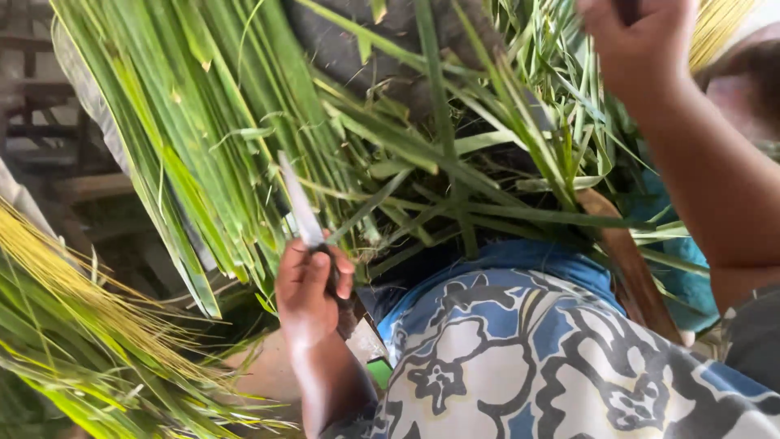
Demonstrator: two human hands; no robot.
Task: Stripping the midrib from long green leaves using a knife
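A great fan of long green palm leaves (244, 122) fills most of the view, hanging down from the top and spreading left to right, with loose strips crossing one another in the middle. Lower left, a second heap of leaf strips (73, 341) lies apart from it, its thin ribs pale yellow above the green. Across the bottom right spreads a blue, white and grey patterned cloth (552, 358) over the person's lap, and a brown, flat wooden piece (630, 268) slants along its upper edge, partly under the leaves.

The right hand (642, 45) is raised at the top right, forearm running down the right edge. Its grip is clenched around something dark at the very top of the frame, mostly cut off; I cannot tell what it is.

The left hand (309, 293) sits low and left of centre, just under the hanging leaf tips. Its grip is clenched around the dark handle of a small knife (299, 203), whose narrow pale blade points up and slightly left into the lower ends of the green leaves, touching or just beside them.
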